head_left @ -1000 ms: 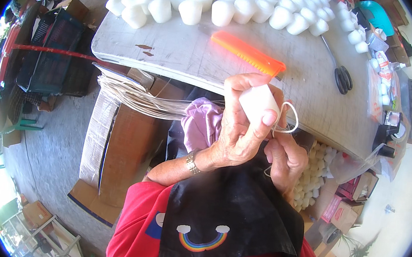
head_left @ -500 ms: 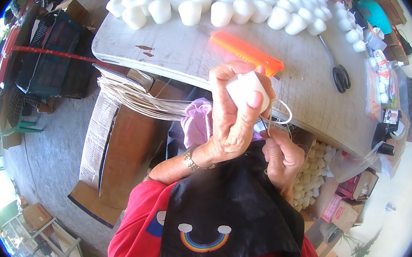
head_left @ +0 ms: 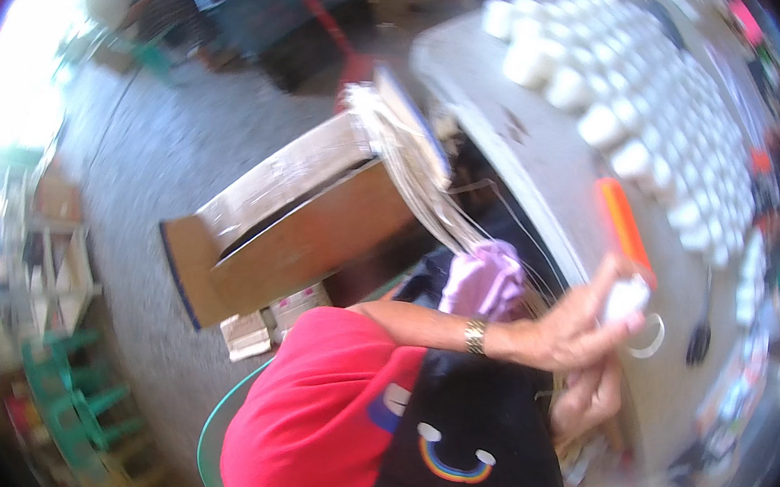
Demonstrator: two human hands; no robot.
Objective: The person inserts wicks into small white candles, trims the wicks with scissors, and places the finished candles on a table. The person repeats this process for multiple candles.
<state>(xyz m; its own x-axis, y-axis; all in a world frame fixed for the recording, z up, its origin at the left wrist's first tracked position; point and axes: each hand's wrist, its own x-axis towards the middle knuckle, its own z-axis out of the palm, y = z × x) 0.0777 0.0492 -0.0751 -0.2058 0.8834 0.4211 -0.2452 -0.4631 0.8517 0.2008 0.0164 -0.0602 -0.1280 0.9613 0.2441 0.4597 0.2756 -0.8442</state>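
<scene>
One small matte-white piece with a rounded outline (head_left: 625,299), material unclear, is up in the left hand (head_left: 561,340), off the table – clamped between thumb and fingers, so only part of its body shows. Visible surface reads plain white and pale, with motion blur softening the edges; can't make out finer texture. Thin white cord loop (head_left: 661,337) stands out just beside it on the right; can't tell where it attaches. Right hand (head_left: 589,401) sits just below the left, fingers curled and partly covered – can't tell whether they're closed on anything. Writing check: package labels at the right edge are too blurred to read. Readable graphics are pictures only: rainbow print with two white clouds (head_left: 453,470) on the black cloth apron (head_left: 450,395), plus a blue-and-white patch (head_left: 390,405) on the red fabric shirt (head_left: 308,414). Gold-toned metal wristwatch (head_left: 475,336) on the left wrist, dial not legible. Near the piece: long bright-orange bar-shaped object (head_left: 625,224) lying on the grey-white table (head_left: 547,174), rows of white cup-shaped pieces (head_left: 600,128) beyond it, black-handled scissors (head_left: 699,344) to the right. Crumpled lilac cloth (head_left: 485,276) is left of the hands.
</scene>
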